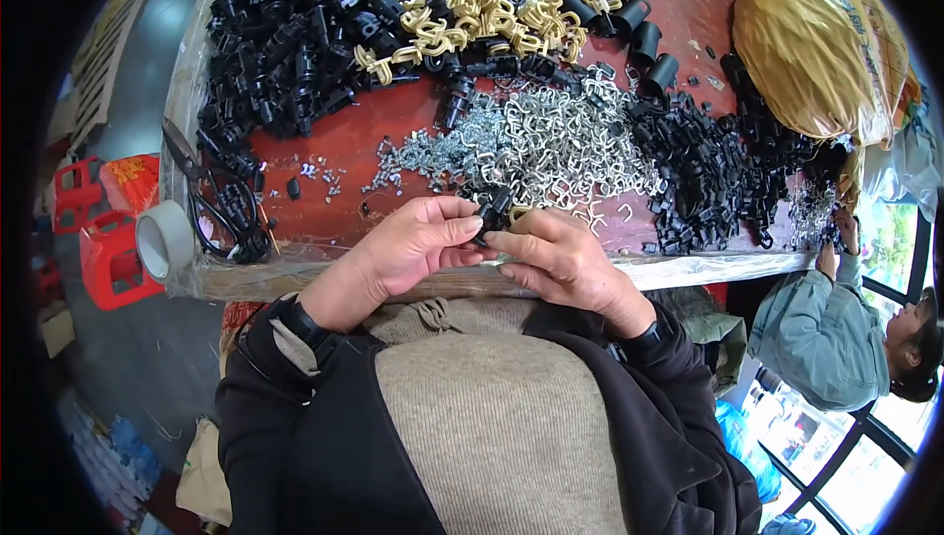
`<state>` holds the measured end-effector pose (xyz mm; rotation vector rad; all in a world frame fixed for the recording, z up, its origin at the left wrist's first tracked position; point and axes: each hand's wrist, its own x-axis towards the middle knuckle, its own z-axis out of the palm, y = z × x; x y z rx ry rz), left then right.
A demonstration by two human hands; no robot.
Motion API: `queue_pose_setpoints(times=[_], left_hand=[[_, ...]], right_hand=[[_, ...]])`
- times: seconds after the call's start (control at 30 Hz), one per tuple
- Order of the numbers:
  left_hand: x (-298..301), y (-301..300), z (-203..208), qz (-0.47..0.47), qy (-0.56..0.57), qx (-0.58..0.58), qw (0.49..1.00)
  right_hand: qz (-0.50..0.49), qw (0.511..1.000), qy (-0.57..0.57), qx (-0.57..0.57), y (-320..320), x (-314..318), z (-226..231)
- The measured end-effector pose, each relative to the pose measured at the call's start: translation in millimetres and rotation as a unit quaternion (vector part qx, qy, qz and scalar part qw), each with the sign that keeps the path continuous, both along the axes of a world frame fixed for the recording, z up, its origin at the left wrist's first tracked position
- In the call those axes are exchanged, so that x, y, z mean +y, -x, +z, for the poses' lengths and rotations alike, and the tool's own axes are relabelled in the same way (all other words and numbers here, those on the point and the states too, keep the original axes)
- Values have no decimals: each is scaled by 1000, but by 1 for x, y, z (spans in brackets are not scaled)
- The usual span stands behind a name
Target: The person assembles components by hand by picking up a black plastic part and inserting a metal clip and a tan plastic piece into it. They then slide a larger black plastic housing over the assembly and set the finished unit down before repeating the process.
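A small black plastic part is held at the table's near edge between both my hands. My left hand pinches it between thumb and fingers from the left. From the right, the curled fingers of my right hand press against its lower end and partly hide it. Just beyond lies a heap of bent silvery metal hooks, with a pile of small grey metal pieces to its left. Small black plastic pieces are heaped to the right of the hooks.
Large black fittings and beige plastic clips cover the far side. A stuffed yellow bag stands far right. Scissors and a tape roll lie at the left edge, near red stools. Another person works at right.
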<state>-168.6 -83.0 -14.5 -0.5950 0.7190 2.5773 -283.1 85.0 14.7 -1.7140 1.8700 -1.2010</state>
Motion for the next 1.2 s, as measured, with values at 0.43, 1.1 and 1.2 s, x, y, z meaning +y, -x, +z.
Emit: queue_pose_setpoints(times=[0.43, 1.1, 1.2], left_hand=[[-5, 6, -1, -13, 17, -24, 999], [8, -11, 12, -4, 32, -5, 999], [6, -8, 10, 4, 17, -17, 1000]], right_hand=[[37, 987, -74, -141, 7, -5, -8], [5, 993, -74, -92, -19, 3, -2], [7, 991, -88, -104, -14, 2, -2]])
